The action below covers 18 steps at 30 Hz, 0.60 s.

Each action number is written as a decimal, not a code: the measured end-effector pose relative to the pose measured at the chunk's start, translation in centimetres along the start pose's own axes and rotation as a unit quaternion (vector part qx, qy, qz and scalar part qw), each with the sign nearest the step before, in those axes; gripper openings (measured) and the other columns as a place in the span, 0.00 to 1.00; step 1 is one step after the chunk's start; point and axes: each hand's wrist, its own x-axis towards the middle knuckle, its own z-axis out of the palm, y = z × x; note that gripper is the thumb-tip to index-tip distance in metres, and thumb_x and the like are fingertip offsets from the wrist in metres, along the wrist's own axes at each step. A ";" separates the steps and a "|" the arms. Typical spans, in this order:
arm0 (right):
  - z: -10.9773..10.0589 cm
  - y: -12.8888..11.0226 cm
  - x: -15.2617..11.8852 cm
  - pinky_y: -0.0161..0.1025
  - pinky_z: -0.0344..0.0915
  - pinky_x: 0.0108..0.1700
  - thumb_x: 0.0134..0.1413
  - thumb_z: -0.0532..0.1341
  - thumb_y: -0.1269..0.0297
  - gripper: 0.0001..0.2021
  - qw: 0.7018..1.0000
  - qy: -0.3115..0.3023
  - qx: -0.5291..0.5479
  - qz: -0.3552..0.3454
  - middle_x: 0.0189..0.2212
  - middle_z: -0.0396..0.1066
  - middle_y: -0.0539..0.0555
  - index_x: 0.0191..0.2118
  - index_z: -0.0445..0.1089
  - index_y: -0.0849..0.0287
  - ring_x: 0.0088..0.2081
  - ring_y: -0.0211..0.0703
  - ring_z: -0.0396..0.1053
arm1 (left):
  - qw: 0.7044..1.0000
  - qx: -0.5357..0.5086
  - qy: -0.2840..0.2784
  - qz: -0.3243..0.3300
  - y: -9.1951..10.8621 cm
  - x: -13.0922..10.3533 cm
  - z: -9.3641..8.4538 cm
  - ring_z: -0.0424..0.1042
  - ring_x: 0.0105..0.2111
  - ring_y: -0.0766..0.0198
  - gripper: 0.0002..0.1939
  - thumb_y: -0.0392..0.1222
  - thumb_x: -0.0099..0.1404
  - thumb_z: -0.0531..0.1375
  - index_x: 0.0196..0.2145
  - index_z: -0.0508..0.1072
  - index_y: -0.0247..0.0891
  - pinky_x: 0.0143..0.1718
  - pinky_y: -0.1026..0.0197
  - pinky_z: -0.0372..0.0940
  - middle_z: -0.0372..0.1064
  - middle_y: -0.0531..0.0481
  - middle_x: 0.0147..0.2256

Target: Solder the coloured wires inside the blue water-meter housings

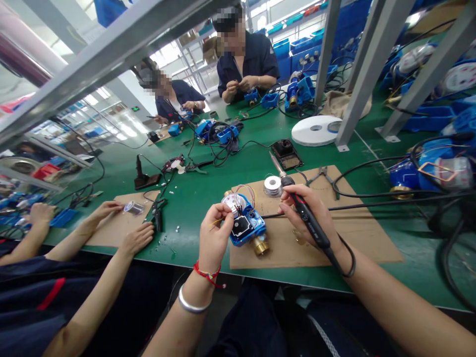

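Observation:
My right hand is closed around the black handle of a soldering iron. The iron's metal tip points up and away, over the far edge of the cardboard. My left hand pinches a thin yellow wire at the near side of a blue water meter. This meter lies on the cardboard with its housing open, showing a dark square part, a white round dial, loose coloured wires and a brass fitting. Just beyond it, close to the iron, stands a spool of solder wire.
Under the meter is a cardboard sheet, with pliers at its far edge. A soldering stand and a white reel sit behind. Metal posts and more meters are at right. A co-worker's hands rest at left; two people work opposite.

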 end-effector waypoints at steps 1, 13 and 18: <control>0.0 0.2 -0.1 0.42 0.70 0.43 0.57 0.61 0.70 0.20 1.000 0.001 0.008 0.007 0.42 0.66 0.51 0.54 0.62 0.49 0.37 0.40 0.71 | 1.000 0.014 -0.001 0.004 0.0 0.0 0.0 0.65 0.31 0.67 0.05 0.41 0.64 0.59 0.37 0.70 0.38 0.34 0.65 0.60 0.66 0.53 0.30; -0.7 -0.6 -0.6 0.38 0.71 0.37 0.58 0.61 0.73 0.18 0.996 -0.004 0.085 0.015 0.41 0.70 0.50 0.53 0.66 0.49 0.31 0.36 0.73 | 0.979 0.176 -0.025 0.100 1.9 -0.5 0.2 0.69 0.37 0.61 0.05 0.39 0.65 0.58 0.35 0.75 0.40 0.41 0.60 0.62 0.71 0.50 0.34; -1.0 -0.8 -0.6 0.40 0.71 0.39 0.58 0.60 0.74 0.20 0.996 -0.017 0.089 0.012 0.41 0.70 0.50 0.54 0.66 0.47 0.32 0.36 0.72 | 0.978 0.188 -0.006 0.089 1.4 -0.6 0.2 0.65 0.32 0.65 0.03 0.39 0.64 0.60 0.33 0.72 0.39 0.36 0.62 0.61 0.67 0.52 0.30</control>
